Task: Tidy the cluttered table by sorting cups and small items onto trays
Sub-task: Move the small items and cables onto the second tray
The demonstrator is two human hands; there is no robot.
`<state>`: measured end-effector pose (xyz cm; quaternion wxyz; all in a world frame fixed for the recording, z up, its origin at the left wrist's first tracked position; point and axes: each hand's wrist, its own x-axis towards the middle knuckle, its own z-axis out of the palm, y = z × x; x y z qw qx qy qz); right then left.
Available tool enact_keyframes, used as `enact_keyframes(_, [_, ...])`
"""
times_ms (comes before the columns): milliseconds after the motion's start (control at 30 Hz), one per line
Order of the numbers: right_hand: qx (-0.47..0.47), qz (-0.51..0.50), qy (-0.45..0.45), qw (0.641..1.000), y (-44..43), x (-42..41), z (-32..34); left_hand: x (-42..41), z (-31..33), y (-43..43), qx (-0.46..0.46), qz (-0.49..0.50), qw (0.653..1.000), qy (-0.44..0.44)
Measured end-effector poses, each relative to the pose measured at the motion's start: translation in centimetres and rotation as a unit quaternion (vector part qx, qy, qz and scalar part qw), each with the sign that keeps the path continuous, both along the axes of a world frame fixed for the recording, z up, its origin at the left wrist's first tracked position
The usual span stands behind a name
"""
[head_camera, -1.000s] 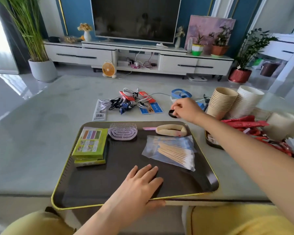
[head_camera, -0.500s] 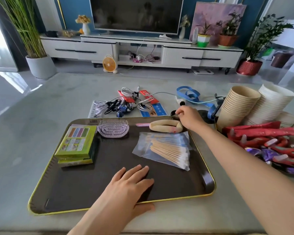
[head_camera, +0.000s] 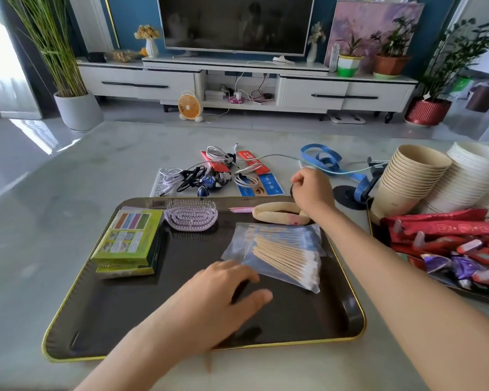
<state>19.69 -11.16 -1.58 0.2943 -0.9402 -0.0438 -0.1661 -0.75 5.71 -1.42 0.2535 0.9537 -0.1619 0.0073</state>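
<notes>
Across desk [head_camera: 54, 207], on dark tray [head_camera: 124, 320]: swab bag [head_camera: 283, 249] near corner now met by left hand [head_camera: 223, 294], fingers loose, holding nothing. Noted right hand [head_camera: 314, 190] drawn back to tray's far rim, curled, apparently pinching dark ring [head_camera: 293, 189]. Judged not yet deposited.

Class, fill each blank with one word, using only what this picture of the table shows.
1. The lilac plastic hairbrush lies on the dark gold-rimmed tray, right of the ___ cardboard boxes.
2. The left hand rests on the tray beside the clear bag of ___ swabs.
3. The stack of tan paper cups stands ___ of the stack of white paper cups.
Missing words: green; cotton; left.
</notes>
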Motion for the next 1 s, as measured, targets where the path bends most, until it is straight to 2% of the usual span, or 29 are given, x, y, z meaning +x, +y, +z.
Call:
enact_keyframes(200, [-0.046,0.04,0.088,0.994,3.8,0.2,-0.1,2.3,-1.7,-0.4,0.072,0.038,0.993,-0.087])
enact_keyframes(433, [-0.075,-0.098,0.171,0.978,4.3,2.1,-0.8,1.6,-3.2,-0.9,0.097,0.038,0.986,-0.128])
enact_keyframes(633, [-0.079,-0.099,0.242,0.962,5.5,3.0,-0.1,1.8,-3.4,-0.6,0.067,0.004,0.987,-0.144])
enact_keyframes(733, [-0.068,-0.1,0.251,0.96,5.8,3.2,-0.3,1.9,-3.6,-1.2,0.061,-0.044,0.986,-0.151])
enact_keyframes(833, [-0.087,-0.129,0.214,0.964,6.2,3.2,-0.7,1.9,-3.7,-1.6,0.05,-0.086,0.983,-0.156])
enact_keyframes(1000, [-0.11,-0.132,0.225,0.959,6.2,3.6,-0.2,1.7,-3.6,-1.8,0.04,-0.092,0.985,-0.144])
